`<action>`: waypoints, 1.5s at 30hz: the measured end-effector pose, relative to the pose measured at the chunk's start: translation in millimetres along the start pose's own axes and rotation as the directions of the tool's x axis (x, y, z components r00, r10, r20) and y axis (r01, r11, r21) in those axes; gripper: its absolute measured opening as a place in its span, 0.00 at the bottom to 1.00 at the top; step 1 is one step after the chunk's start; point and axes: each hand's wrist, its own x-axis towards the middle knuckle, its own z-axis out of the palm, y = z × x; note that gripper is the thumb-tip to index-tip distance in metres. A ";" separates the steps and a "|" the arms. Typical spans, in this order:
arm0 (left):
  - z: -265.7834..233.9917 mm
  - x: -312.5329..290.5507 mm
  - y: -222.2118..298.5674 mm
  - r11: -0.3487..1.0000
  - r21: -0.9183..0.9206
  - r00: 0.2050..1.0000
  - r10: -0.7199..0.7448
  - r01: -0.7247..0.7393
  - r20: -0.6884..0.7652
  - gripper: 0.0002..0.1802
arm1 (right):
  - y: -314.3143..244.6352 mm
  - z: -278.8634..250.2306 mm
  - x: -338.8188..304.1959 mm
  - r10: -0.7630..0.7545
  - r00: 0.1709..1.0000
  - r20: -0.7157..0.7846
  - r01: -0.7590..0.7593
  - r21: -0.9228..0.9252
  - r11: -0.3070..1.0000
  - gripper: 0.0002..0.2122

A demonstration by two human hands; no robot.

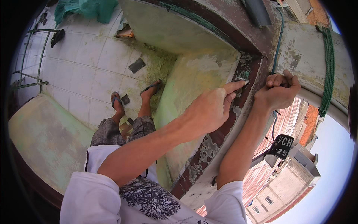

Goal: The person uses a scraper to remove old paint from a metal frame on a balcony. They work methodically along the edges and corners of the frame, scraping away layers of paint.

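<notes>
My left hand (210, 110) reaches across to the dark red, peeling wall trim (257, 67). Its index finger is stretched along a small, thin metal scraper blade (240, 80), pressed against the trim near the corner. The other fingers are curled, and most of the blade is hidden under them. Flaked paint and bare greyish patches show on the trim around the blade. Just beyond the trim's outer edge, my right hand (278, 91) is raised beside a thin blue-green cable (279, 41). Its fingers are curled in, and whatever they hold, if anything, is hidden.
Green-stained wall panels (201, 74) flank my legs above a white tiled floor (82, 74). Outside the trim stand a black lamp-like fixture (279, 147) and a hanging green rope (327, 71). A dark pipe (257, 13) sits above; a green metal frame (40, 59) stands far left.
</notes>
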 end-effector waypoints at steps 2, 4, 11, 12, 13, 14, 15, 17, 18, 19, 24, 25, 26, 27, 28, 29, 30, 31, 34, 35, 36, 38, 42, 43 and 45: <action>-7.5 17.3 22.6 0.995 0.023 0.994 -0.100 0.099 0.050 0.24 | 0.4 -3.5 3.8 0.000 1.000 0.009 0.000 0.001 1.000 0.17; 14.6 -19.7 -10.6 0.999 -0.003 0.999 0.044 -0.044 -0.026 0.24 | 4.7 -4.3 4.8 -0.031 0.999 0.019 0.030 0.017 0.999 0.17; -0.3 0.9 10.8 0.998 -0.025 0.998 -0.053 0.053 0.026 0.25 | -1.3 -0.4 -1.5 -0.008 1.000 -0.002 0.008 0.005 1.000 0.17; -1.0 5.6 15.9 0.995 -0.043 0.995 -0.087 0.089 0.039 0.25 | 0.7 -1.2 -1.4 -0.010 1.000 -0.009 0.010 0.013 1.000 0.17; 7.7 -6.0 4.2 0.999 -0.045 1.000 0.002 -0.002 -0.004 0.25 | 1.9 0.4 -0.3 -0.015 0.999 -0.034 0.016 0.027 1.000 0.17; 23.5 -37.5 -22.9 0.996 -0.039 0.996 0.078 -0.080 -0.047 0.25 | 1.3 5.1 -0.8 -0.024 0.999 -0.025 0.025 0.032 0.999 0.17; 30.1 -59.4 -39.9 0.989 -0.037 0.986 0.143 -0.146 -0.080 0.24 | -0.8 5.9 -3.1 -0.028 0.999 -0.024 0.029 0.025 0.999 0.17; 0.7 -49.8 -9.8 0.999 -0.010 0.995 -0.031 0.032 0.096 0.24 | -3.8 1.9 -5.2 -0.013 1.000 -0.025 0.014 0.010 1.000 0.17; -10.1 -47.2 0.8 0.994 0.012 0.978 -0.113 0.113 0.173 0.24 | -3.7 1.6 -2.4 -0.017 1.000 -0.012 0.017 0.016 1.000 0.17; -7.4 -50.7 -1.5 0.992 -0.018 0.980 -0.119 0.123 0.160 0.24 | -2.6 0.9 1.6 -0.021 1.000 0.001 0.021 0.022 1.000 0.17; 19.7 -57.4 -22.2 0.999 -0.047 0.999 -0.015 0.016 0.034 0.23 | 2.0 -0.6 3.1 -0.010 1.000 0.004 0.010 0.027 1.000 0.16; 15.6 -54.4 -10.6 0.999 -0.036 0.999 -0.021 0.022 0.029 0.23 | 1.1 -2.2 2.4 -0.012 1.000 0.013 0.012 0.019 1.000 0.16; 7.5 -38.9 -1.4 0.996 -0.025 0.994 -0.086 0.088 0.068 0.23 | -0.9 0.0 3.2 -0.014 1.000 0.022 0.014 0.010 1.000 0.16; 2.1 -29.5 9.3 0.988 -0.016 0.984 -0.148 0.150 0.098 0.23 | -2.3 1.7 4.2 -0.017 0.999 0.040 0.017 0.004 1.000 0.16; 6.4 -31.6 8.0 0.992 -0.015 0.989 -0.125 0.126 0.074 0.23 | -0.9 -1.3 3.4 -0.014 0.999 0.047 0.013 0.013 1.000 0.16; 11.3 -35.5 4.3 0.995 -0.015 0.994 -0.100 0.101 0.049 0.23 | 1.9 -5.3 2.1 -0.011 0.998 0.055 0.009 0.023 1.000 0.16; 14.4 -34.1 1.2 0.998 -0.008 0.998 -0.064 0.064 0.024 0.23 | 3.4 -3.3 5.9 -0.017 0.998 0.061 0.015 0.043 0.999 0.16; 13.5 -51.1 -3.0 0.996 -0.068 0.998 -0.058 0.060 0.039 0.22 | 3.5 -1.0 3.0 -0.031 0.999 0.040 0.030 0.019 0.999 0.16; 9.0 -50.5 -4.0 0.987 -0.049 0.985 -0.152 0.156 0.076 0.22 | -0.3 2.1 1.0 -0.033 0.999 0.035 0.032 0.025 0.999 0.16; 9.1 -41.0 -5.2 0.996 -0.005 0.995 -0.093 0.093 0.048 0.23 | 1.5 1.0 -2.1 -0.024 0.999 0.028 0.023 0.017 1.000 0.16; 10.6 -30.4 -7.0 0.999 0.036 0.999 -0.028 0.028 0.014 0.23 | 0.9 -1.7 -1.4 -0.027 0.999 0.026 0.027 0.006 1.000 0.16; 3.4 -22.9 19.0 0.983 0.054 0.979 -0.180 0.176 0.096 0.22 | 1.7 -4.0 6.7 -0.029 0.999 0.033 0.028 0.008 1.000 0.16; 19.2 -55.3 -27.3 0.993 -0.020 0.993 0.115 -0.116 -0.036 0.23 | 1.5 -1.4 -1.2 -0.016 1.000 0.017 0.016 0.018 1.000 0.16; 4.5 -45.6 -14.0 1.000 -0.007 0.999 0.025 -0.025 0.045 0.23 | 0.9 -2.8 -0.2 -0.016 1.000 0.012 0.016 0.013 1.000 0.16; -1.4 -44.0 -3.9 0.991 -0.010 0.983 -0.127 0.130 0.134 0.23 | 0.3 -2.7 7.5 -0.023 0.999 0.023 0.022 0.016 1.000 0.17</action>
